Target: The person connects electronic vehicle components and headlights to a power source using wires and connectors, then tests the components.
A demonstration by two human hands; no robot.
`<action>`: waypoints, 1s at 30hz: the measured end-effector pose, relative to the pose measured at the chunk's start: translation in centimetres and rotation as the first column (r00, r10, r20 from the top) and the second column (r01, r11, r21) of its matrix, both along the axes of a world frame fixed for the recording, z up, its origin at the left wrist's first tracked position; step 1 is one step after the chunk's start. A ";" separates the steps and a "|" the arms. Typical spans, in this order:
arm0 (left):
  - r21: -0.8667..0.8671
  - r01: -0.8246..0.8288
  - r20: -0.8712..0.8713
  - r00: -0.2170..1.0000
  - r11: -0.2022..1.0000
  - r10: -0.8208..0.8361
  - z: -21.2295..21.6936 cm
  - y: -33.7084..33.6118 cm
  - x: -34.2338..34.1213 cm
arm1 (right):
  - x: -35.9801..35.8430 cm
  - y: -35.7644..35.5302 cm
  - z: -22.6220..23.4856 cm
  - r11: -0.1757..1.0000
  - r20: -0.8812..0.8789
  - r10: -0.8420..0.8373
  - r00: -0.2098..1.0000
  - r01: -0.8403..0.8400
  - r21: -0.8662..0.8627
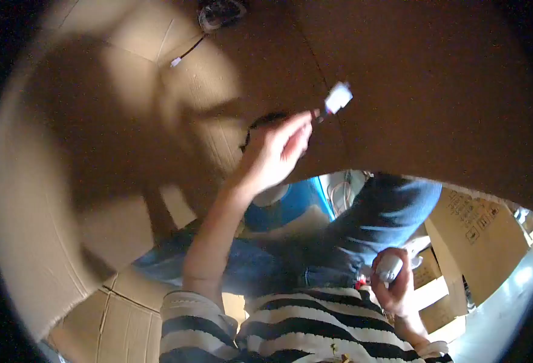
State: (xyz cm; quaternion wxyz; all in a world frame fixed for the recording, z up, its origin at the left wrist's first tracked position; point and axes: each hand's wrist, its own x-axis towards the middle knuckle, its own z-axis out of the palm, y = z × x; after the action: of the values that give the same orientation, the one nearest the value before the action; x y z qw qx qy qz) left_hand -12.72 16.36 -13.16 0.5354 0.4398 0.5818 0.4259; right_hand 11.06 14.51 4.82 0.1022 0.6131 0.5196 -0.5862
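My left hand [280,147] is raised over a brown cardboard sheet [411,103], its fingers pinched on a thin dark wire. A white plug connector [339,98] sits at the wire's end, just past my fingertips. Dark cable also shows behind the wrist, partly hidden by the hand. Low on the right, beside my thigh, my right hand [393,283] is wrapped round a silvery-grey cylinder [390,268]; what kind of thing it is I cannot tell. Near the top edge lies a black coiled cable [221,14], with a small white connector [176,62] on its loose end.
Cardboard walls [30,199] rise at the left. My jeans-clad legs [393,206] are below the sheet, with a blue and white object [290,209] between them. An open cardboard box [475,236] stands at the right, beside pale floor [514,302].
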 end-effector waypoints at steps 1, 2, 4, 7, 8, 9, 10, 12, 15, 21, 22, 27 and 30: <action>0.004 0.035 0.063 0.997 0.999 -0.035 1.4 -1.3 0.9 | 0.1 -0.4 0.2 0.999 -0.021 -0.039 0.999 0.040 0.025; -0.111 0.125 0.112 0.987 0.986 -0.113 2.8 -2.6 1.7 | 0.2 -0.7 0.4 0.996 -0.013 -0.044 0.999 0.045 0.078; 0.022 0.062 0.273 0.960 0.998 -0.065 5.6 -4.9 3.9 | 0.7 -1.3 1.3 0.994 -0.048 -0.063 0.997 0.067 0.090; 0.030 0.234 0.367 0.902 0.972 -0.228 8.6 -7.3 5.6 | 1.7 -1.9 2.4 0.986 -0.178 -0.116 0.977 0.134 0.095; 0.024 0.220 0.412 0.887 0.975 -0.210 9.3 -7.8 6.3 | 2.1 -2.1 2.7 0.986 -0.190 -0.067 0.979 0.095 0.140; 0.017 0.205 0.451 0.872 0.979 -0.191 9.8 -8.1 7.0 | 2.4 -2.3 3.0 0.976 -0.228 -0.180 0.957 0.202 0.075; 0.032 0.193 0.475 0.861 0.981 -0.185 10.2 -8.3 7.7 | 2.8 -2.4 3.2 0.963 -0.281 -0.222 0.934 0.256 0.089; 0.141 0.201 0.316 0.919 0.969 -0.236 10.7 -8.5 8.8 | 3.4 -2.6 3.5 0.930 -0.358 -0.324 0.875 0.365 0.050; 0.319 0.204 0.142 0.955 0.926 -0.259 11.3 -8.6 10.4 | 4.0 -3.0 3.8 0.864 -0.395 -0.457 0.797 0.503 0.015; 0.413 0.196 -0.039 0.979 0.889 -0.198 12.3 -9.4 11.7 | 4.2 -4.2 4.6 0.759 -0.341 -0.601 0.723 0.650 0.039; 0.425 0.181 -0.069 0.984 0.887 -0.167 12.5 -9.5 11.8 | 4.2 -4.4 4.6 0.744 -0.326 -0.624 0.710 0.667 0.029; 0.525 0.176 -0.251 0.967 0.833 -0.046 12.9 -9.8 12.3 | 5.2 -4.6 4.8 0.809 -0.277 -0.531 0.801 0.576 0.115; 0.595 0.131 -0.301 0.951 0.793 0.069 13.2 -10.3 13.0 | 5.7 -4.9 4.9 0.902 -0.271 -0.368 0.890 0.412 0.127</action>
State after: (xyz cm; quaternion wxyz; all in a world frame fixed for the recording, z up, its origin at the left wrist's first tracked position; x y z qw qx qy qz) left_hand 0.30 6.08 0.00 0.2757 0.6585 0.4825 0.5075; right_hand 16.75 9.63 9.72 -0.1377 0.6363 0.4452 -0.6148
